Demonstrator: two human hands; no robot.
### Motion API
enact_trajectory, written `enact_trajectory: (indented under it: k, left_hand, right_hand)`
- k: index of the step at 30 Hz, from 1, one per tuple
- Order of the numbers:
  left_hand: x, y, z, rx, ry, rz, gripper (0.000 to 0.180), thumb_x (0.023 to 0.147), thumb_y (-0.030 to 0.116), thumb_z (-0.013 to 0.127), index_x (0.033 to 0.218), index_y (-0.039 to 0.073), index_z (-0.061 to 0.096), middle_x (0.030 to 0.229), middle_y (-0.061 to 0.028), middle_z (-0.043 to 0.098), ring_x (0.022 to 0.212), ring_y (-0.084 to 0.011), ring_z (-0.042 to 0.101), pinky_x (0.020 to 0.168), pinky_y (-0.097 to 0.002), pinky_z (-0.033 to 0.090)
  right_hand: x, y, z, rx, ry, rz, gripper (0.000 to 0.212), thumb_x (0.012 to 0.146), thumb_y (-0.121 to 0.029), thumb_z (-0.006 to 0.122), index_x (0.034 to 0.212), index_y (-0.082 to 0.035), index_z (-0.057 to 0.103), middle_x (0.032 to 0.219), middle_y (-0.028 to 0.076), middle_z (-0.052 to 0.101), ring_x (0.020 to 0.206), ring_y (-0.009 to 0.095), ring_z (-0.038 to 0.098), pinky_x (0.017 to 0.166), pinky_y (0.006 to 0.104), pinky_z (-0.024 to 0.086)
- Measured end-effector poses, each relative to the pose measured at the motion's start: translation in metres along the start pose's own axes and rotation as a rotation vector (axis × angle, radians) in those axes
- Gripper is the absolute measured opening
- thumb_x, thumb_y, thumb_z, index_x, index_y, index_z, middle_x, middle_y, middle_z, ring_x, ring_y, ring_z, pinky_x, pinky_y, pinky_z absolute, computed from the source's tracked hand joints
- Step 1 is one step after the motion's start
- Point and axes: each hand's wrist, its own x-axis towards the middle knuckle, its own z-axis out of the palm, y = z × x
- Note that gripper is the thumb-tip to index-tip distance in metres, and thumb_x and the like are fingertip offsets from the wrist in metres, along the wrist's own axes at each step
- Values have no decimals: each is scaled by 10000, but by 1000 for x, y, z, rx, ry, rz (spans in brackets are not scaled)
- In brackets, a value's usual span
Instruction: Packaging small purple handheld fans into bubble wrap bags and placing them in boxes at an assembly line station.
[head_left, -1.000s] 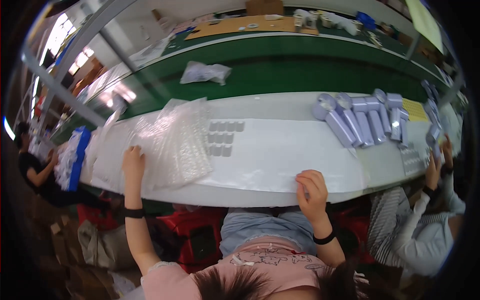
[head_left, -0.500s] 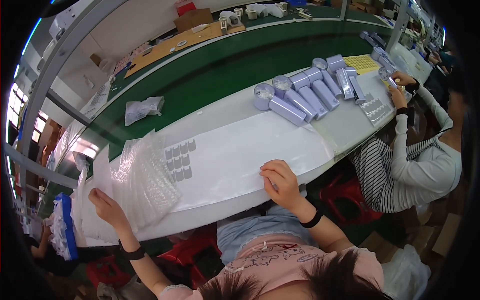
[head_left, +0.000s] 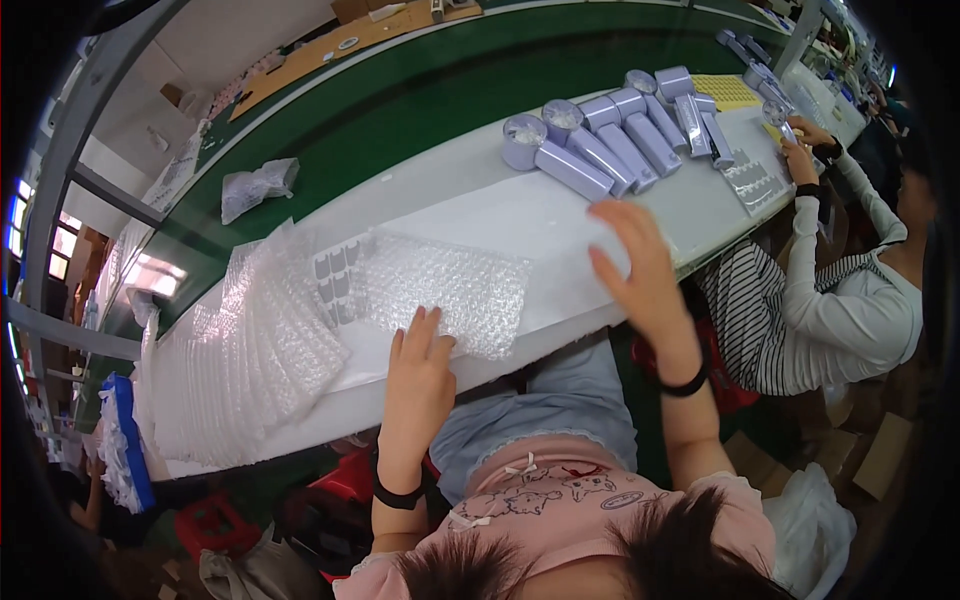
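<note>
My left hand lies with fingers outstretched at the near edge of a flat bubble-wrap sheet, touching it. The sheet rests on the white work surface and partly covers a set of grey cut-out stickers. My right hand, slightly blurred, is raised above the surface with thumb and fingers apart and nothing in it. Just beyond its fingertips lies the nearest of several lavender handheld fans with round, clear-faced heads. To the left fans out a pile of bubble-wrap pieces.
A clear plastic bag bundle sits on the green belt. At the right a co-worker's hands handle another lavender piece near a sticker sheet. A blue crate stands at the far left; a metal post rises there.
My left hand has moved right from the bubble-wrap pile, and a sheet now lies over part of the stickers. My right hand has opened and reached forward and right toward the fans.
</note>
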Motion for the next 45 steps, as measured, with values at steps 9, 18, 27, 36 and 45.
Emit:
enact_trajectory:
  k: [9,18,27,36,45]
  left_hand:
    - [26,48,28,-61,145,-64,386,754,57,590,1117,-45,507,1185,-208,484,1121,-365,445,930,-445,350]
    - [13,40,25,-29,127,-81,320,765,88,596,1042,-63,541,1069,-170,514,966,-330,491,831,-431,394]
    - [24,36,14,-166,166,-184,33,783,-8,528,790,-30,504,816,-174,528,761,-344,517,651,-393,441]
    - [21,42,10,-246,163,-201,15,796,-23,501,798,-27,487,788,-184,513,733,-359,511,628,-403,434]
    - [29,46,8,-191,298,-224,260,785,-22,506,1042,-61,501,981,-223,542,894,-379,530,732,-419,452]
  right_hand:
    - [73,47,43,-630,-417,218,514,718,-124,640,1158,61,448,1090,212,507,1012,351,505,822,378,462]
    - [52,37,27,-461,-429,262,297,713,-96,615,940,43,485,968,197,528,863,378,565,726,436,474]
    - [-5,21,13,-550,12,12,327,692,9,588,1012,28,525,968,187,543,904,353,552,787,404,461]
    - [-40,-36,69,265,-397,-336,298,668,13,569,966,11,569,1009,116,572,948,274,549,799,348,469]
    - [-35,-31,71,181,-458,-448,329,694,-68,566,1016,0,571,980,97,569,946,258,536,794,339,467]
